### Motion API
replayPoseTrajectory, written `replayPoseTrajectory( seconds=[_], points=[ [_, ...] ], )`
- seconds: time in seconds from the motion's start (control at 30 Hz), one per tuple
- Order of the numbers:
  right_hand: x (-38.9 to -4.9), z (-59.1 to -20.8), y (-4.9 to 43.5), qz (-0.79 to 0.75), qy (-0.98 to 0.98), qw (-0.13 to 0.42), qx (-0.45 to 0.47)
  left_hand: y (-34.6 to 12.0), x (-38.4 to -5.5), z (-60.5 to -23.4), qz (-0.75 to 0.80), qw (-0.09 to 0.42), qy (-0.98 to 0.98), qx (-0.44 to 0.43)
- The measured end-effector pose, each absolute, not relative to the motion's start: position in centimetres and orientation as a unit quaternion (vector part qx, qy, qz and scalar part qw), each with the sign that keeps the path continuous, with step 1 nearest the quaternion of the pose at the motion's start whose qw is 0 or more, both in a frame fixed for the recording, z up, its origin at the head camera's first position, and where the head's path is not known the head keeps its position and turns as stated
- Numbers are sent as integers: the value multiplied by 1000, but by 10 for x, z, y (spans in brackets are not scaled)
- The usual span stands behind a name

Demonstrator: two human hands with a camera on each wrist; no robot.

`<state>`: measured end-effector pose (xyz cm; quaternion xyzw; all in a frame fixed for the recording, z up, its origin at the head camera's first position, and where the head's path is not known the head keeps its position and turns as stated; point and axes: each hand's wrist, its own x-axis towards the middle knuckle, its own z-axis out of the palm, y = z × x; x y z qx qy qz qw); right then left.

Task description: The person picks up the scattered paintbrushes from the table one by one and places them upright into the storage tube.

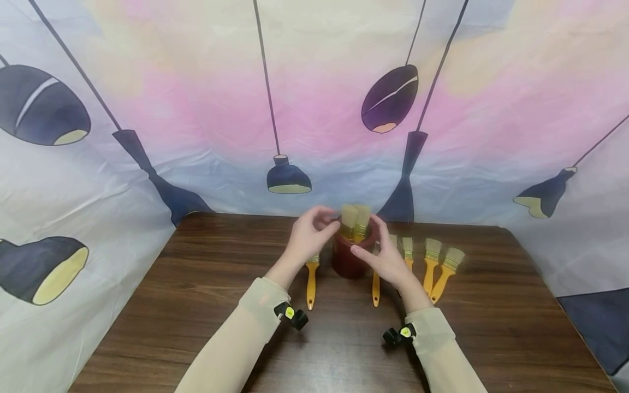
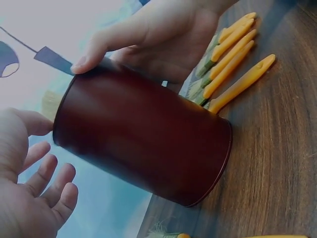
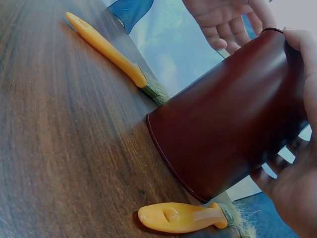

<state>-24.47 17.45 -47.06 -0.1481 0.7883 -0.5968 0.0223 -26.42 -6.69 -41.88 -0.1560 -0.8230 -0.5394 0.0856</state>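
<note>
A dark red cylindrical holder (image 1: 350,261) stands in front of me with two flat paintbrushes (image 1: 356,218) in it, bristles up. My right hand (image 1: 388,262) grips the holder's right side, thumb over the near rim and fingers round the far side. At the left of the rim is my left hand (image 1: 310,232); its thumb touches the edge, and the other fingers (image 2: 47,173) hang loosely apart, off the wall. In the right wrist view the holder (image 3: 228,114) has its base close at the tabletop. The brush handles inside are hidden by its wall.
One yellow-handled paintbrush (image 1: 312,281) lies left of the holder. Several more, such as the outermost brush (image 1: 446,273), lie on the right, partly behind my right hand. The brown wooden table (image 1: 221,262) ends at a printed fabric backdrop (image 1: 211,109).
</note>
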Motion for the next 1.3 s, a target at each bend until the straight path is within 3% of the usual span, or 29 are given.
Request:
replayPoseTrajectory(
  seconds=[0.5,0.97,1.3],
  points=[
    [-244,-471,172,-599,789,30,-137,-114,-249,-446,-494,101,-859,-90],
    [-245,-474,174,-597,790,25,-141,-125,-234,-481,-448,31,-889,-91],
    [-245,-473,175,-595,790,20,-148,-121,-231,-487,-407,19,-909,-91]
  ],
)
